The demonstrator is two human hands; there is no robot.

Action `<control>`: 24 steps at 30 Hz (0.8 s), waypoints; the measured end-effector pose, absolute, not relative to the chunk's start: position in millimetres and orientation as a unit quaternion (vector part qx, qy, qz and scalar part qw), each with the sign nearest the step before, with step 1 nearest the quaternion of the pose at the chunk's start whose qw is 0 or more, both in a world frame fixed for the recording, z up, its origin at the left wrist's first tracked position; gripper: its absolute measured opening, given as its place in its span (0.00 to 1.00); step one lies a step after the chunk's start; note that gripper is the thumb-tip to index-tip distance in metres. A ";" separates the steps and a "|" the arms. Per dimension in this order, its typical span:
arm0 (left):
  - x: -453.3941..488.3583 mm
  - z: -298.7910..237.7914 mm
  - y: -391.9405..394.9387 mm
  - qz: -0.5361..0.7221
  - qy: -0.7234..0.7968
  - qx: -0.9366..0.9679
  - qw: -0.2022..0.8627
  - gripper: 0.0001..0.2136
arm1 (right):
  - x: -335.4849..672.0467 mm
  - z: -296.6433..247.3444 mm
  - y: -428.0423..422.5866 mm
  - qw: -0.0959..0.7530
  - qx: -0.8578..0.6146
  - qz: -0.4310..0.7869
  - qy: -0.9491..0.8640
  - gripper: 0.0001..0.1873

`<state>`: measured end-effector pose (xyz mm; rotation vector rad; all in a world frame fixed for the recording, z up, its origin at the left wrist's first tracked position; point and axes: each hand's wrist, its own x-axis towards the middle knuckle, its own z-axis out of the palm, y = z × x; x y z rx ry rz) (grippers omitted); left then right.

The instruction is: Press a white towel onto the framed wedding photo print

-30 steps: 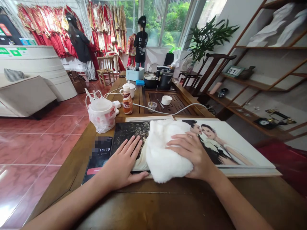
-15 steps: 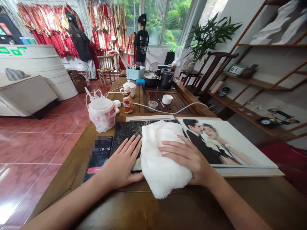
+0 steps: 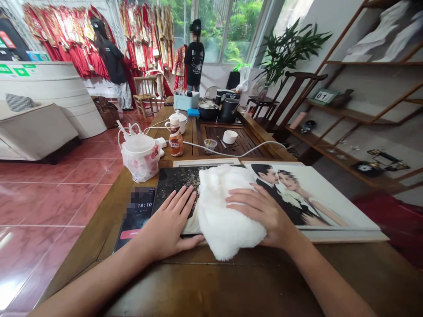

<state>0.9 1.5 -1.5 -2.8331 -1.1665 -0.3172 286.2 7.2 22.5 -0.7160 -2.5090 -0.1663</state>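
A dark photo panel (image 3: 172, 185) with pale specks lies on the wooden table in front of me. My left hand (image 3: 173, 222) rests flat on its left part, fingers spread. A fluffy white cloth (image 3: 220, 220) covers the panel's right side and hangs over its near edge. My right hand (image 3: 264, 213) lies on the cloth and grips it, the thumb hidden under the palm. Right of the cloth is a large wedding photo (image 3: 297, 193) of a couple, partly behind my right hand. A phone (image 3: 135, 220) showing 18:10 lies left of my left hand.
A plastic-wrapped tub (image 3: 140, 156) and a brown-labelled bottle (image 3: 176, 138) stand at the table's left. A white cable (image 3: 228, 154) runs across behind the photos, near a white bowl (image 3: 230, 137). Two people stand far back by hanging garments. Shelves (image 3: 360, 116) rise at right.
My right hand and the white cloth have shifted slightly right and away from me. The left hand stays nearly in place on the dark panel.
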 end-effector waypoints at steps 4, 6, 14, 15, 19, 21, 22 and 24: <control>1.5 -2.0 1.0 -0.105 -0.383 -0.917 0.031 0.43 | 289.4 23.5 8.8 0.252 -0.277 -0.081 -0.924 0.23; 1.6 -1.3 0.7 -0.103 -0.382 -0.918 0.030 0.42 | 287.9 22.8 7.8 0.261 -0.258 -0.076 -0.927 0.22; 1.0 -0.8 0.3 -0.095 -0.386 -0.917 0.024 0.43 | 293.2 24.3 10.2 0.244 -0.277 -0.068 -0.927 0.26; 1.0 -0.9 0.4 -0.093 -0.387 -0.917 0.024 0.43 | 292.6 24.0 10.0 0.246 -0.274 -0.068 -0.927 0.26; 1.3 -0.3 0.5 -0.092 -0.381 -0.920 0.025 0.41 | 287.7 22.1 8.4 0.261 -0.245 -0.056 -0.932 0.23; 1.6 -0.2 0.5 -0.091 -0.383 -0.919 0.024 0.41 | 288.2 22.4 9.2 0.255 -0.251 -0.053 -0.932 0.23; 1.8 -0.3 0.5 -0.091 -0.384 -0.918 0.024 0.42 | 289.4 23.0 10.1 0.250 -0.261 -0.055 -0.931 0.23; 1.9 -0.7 0.5 -0.093 -0.385 -0.918 0.023 0.43 | 291.5 24.1 11.6 0.239 -0.277 -0.063 -0.929 0.27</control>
